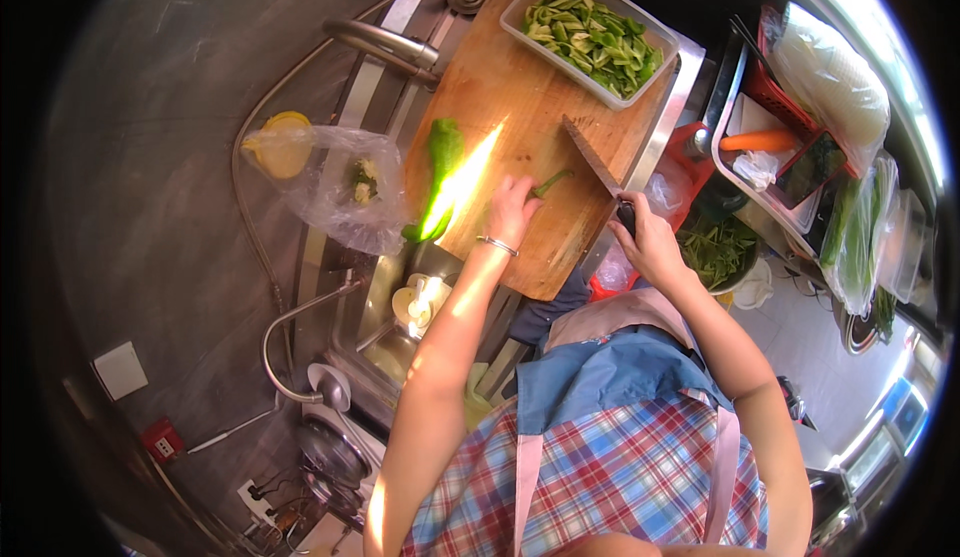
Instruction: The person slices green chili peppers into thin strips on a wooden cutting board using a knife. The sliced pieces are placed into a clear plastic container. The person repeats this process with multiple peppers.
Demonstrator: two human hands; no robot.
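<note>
My left hand (514, 208) is over the wooden cutting board (517, 122), its fingers closed on the base of a green pepper stem (553, 182). My right hand (646, 238) grips the black handle of a kitchen knife (592, 158), whose blade lies low over the board and points away from me. Left of my left hand, a long green pepper (445, 153) rests along the board's left edge, partly in bright sunlight; more green shows at its near end. At the board's far end stands a clear plastic container (559, 62) of cut green pepper pieces.
A clear plastic bag (337, 189) with scraps lies left of the board. Nearer are a metal sink (379, 347) and a curved faucet (274, 339). To the right stand a red bag (686, 171), a pot of greens (718, 253) and a tray (765, 189) with a carrot (759, 141).
</note>
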